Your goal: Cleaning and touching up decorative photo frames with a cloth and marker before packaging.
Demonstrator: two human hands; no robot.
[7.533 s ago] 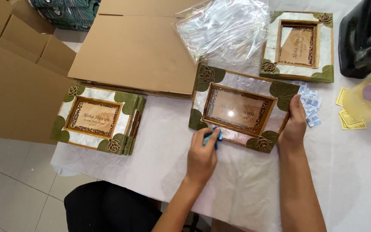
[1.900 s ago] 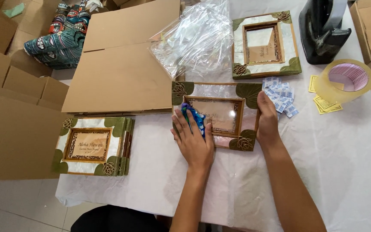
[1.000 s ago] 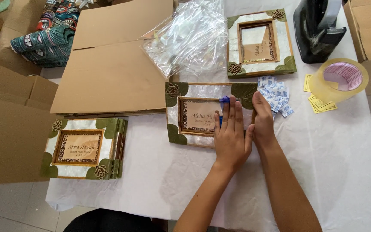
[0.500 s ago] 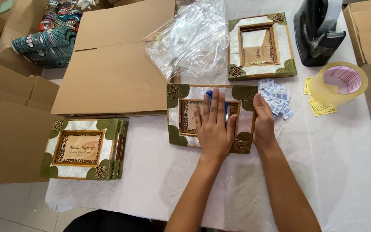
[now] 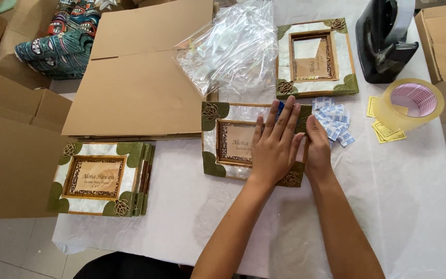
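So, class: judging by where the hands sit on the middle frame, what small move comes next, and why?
Probably sweep the left hand with its blue cloth back across the frame; the right hand steadies its right edge, and the left part lies uncovered.

Tape roll, stacked frames, cellophane
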